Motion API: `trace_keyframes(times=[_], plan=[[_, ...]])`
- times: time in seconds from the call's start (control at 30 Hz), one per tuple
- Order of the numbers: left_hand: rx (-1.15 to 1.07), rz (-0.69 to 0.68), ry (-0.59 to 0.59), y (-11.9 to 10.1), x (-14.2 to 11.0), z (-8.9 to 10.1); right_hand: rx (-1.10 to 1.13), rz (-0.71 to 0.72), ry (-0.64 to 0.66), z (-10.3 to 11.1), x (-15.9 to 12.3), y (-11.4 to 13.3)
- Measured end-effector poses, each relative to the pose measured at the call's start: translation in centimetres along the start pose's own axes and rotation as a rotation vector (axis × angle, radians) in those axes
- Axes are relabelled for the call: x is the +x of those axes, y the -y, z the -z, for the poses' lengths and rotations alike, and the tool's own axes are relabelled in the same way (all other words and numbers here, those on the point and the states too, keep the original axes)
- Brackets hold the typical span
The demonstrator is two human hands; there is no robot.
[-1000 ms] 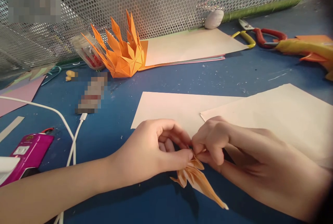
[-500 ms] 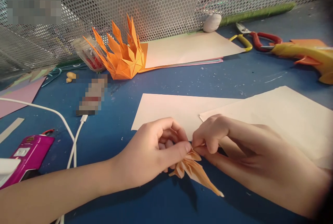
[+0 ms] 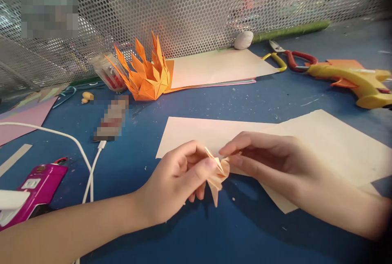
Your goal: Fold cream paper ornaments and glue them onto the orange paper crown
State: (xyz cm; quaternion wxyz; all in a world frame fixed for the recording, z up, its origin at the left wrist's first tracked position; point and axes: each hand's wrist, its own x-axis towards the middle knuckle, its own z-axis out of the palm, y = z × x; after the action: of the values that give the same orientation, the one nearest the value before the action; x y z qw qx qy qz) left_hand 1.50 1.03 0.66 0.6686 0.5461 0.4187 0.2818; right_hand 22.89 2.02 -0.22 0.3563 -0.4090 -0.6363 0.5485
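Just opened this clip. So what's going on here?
A person is handling a small pale-orange folded paper piece above a blue tabletop. The left hand pinches it between thumb and fingers. The right hand is at its other side, thumb and forefinger close together; whether they grip it isn't clear. Overlapping cream paper sheets lie beneath and beyond the hands. Farther back stand a spiky bright-orange folded paper form and, to the right, a yellow plastic glue gun lies on its side.
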Motion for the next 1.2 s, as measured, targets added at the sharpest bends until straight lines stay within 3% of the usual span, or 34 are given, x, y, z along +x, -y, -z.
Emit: trace_keyframes(times=[0.27,0.5,0.77,0.83,0.97,1.07,1.2], plan=[[-0.061,-0.054,-0.042,0.4,0.3,0.4,0.096,-0.099,-0.013,0.6,0.3,-0.1],[-0.174,-0.11,-0.054,0.2,0.4,0.2,0.039,-0.023,0.042,0.5,0.6,-0.2],[-0.174,-0.142,-0.096,0.2,0.5,0.3,-0.35,0.14,-0.189,1.8,1.2,-0.2],[-0.166,-0.141,-0.092,0.1,0.5,0.3,-0.448,0.182,-0.195,2.5,2.7,0.1],[-0.146,-0.13,-0.077,0.0,0.4,0.1,-0.621,0.191,-0.048,2.9,7.7,1.2],[-0.126,-0.12,-0.067,0.0,0.3,0.1,-0.716,0.181,0.069,1.6,12.4,2.9],[-0.104,-0.113,-0.062,0.0,0.2,0.3,-0.821,0.208,0.086,-1.3,18.4,5.5]])
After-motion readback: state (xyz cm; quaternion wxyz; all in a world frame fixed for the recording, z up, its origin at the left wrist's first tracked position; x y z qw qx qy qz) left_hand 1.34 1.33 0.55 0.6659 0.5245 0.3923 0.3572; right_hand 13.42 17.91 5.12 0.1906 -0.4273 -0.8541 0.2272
